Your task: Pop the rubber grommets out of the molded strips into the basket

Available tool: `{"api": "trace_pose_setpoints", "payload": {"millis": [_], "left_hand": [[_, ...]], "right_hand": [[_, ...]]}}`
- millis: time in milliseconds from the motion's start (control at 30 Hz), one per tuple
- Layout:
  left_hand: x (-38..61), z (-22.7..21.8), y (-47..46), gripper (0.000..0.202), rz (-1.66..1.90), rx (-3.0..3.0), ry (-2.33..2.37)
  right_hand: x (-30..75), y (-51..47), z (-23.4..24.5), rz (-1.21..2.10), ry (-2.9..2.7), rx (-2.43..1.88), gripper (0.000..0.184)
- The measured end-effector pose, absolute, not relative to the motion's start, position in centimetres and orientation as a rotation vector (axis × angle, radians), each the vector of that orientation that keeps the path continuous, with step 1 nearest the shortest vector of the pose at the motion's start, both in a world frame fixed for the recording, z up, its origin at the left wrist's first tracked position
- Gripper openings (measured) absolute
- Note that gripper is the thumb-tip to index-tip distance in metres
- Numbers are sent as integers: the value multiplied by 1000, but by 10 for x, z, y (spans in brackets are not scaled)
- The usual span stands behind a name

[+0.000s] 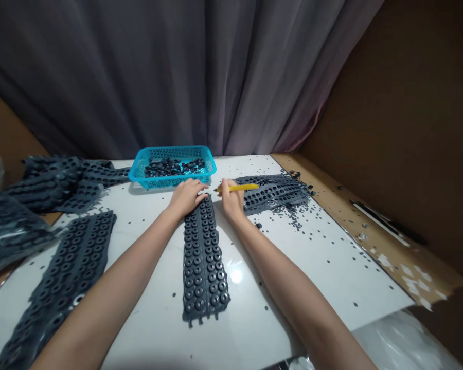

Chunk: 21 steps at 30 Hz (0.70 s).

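A dark grey rubber sheet (pixel 202 257) with rows of raised, ring-shaped parts lies lengthwise in front of me. My left hand (pixel 188 198) is over its far left corner, fingers bent and thumb against the edge. Just beyond that end, my right hand (pixel 232 201) grips a yellow pen-like tool (pixel 249 187) whose dark tip points left toward the left hand. What the left fingertips touch is too small to make out. Behind the left hand stands a turquoise basket (pixel 173 181) holding many small black rubber pieces (pixel 165 167).
Punched sheets (pixel 275 192) lie right of my right hand, with small black scraps (pixel 293 216) scattered around. Another ringed sheet (pixel 79 252) lies left, near a clear plastic bag (pixel 13 234) and piled sheets (pixel 57 177). A grey curtain (pixel 177 77) hangs behind the white table (pixel 316 288).
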<state>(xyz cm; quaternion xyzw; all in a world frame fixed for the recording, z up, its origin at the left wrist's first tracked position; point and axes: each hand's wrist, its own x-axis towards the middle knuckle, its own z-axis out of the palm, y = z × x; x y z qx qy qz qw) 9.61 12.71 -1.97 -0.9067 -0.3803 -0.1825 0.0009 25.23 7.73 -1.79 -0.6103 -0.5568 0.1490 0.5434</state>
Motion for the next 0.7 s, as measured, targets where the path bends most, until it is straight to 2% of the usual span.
{"api": "trace_pose_setpoints", "payload": {"millis": [100, 233, 333, 433, 533, 700], "left_hand": [[97, -5, 117, 33, -616, -2768, -1306], [99, 11, 106, 25, -466, -2713, -1413], [99, 7, 107, 26, -347, -2743, -1448], [96, -9, 112, 27, -279, -2782, -1482], [92, -22, 113, 19, -301, -2798, -1491], [71, -10, 106, 23, -405, -2793, -1504]], "right_hand": [[265, 70, 19, 405, -1155, -1326, 35], [280, 46, 43, 701, -1067, -1092, 18], [285, 21, 24, 891, -1151, -1063, 5], [287, 4, -9, 956, -1067, -1124, 8], [289, 1, -34, 978, -926, -1177, 8], [290, 3, -39, 960, -883, -1154, 12]]}}
